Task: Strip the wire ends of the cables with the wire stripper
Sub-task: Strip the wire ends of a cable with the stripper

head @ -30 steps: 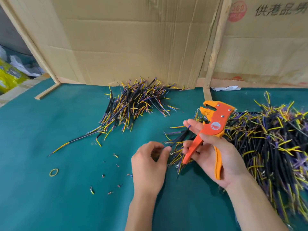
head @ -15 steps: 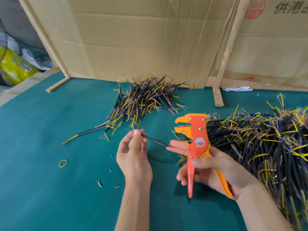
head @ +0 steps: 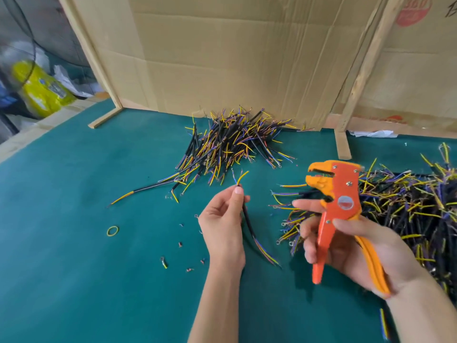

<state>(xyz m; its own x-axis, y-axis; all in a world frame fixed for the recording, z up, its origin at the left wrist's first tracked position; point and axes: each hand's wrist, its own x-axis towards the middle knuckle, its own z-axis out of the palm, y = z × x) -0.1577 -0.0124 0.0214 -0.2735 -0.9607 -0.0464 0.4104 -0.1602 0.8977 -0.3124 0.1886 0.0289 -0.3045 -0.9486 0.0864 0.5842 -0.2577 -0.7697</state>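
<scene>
Since earlier frame: I see cable (head: 247, 219) swung upright in left hand (head: 222, 226), pinched near top, wire ends up. Right hand (head: 346, 246) grips wire stripper (head: 333, 206), mouth facing left, beside wire ends, apart.

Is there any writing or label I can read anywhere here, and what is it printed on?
"360": in a red round stamp on the cardboard box at top right; the smaller line under it is too blurred to read.
Black characters at the top right edge of that box: cut off, unreadable.
Round sticker on the wire stripper: blank or too blurred.
Yellow bag at left: label blurred.
</scene>
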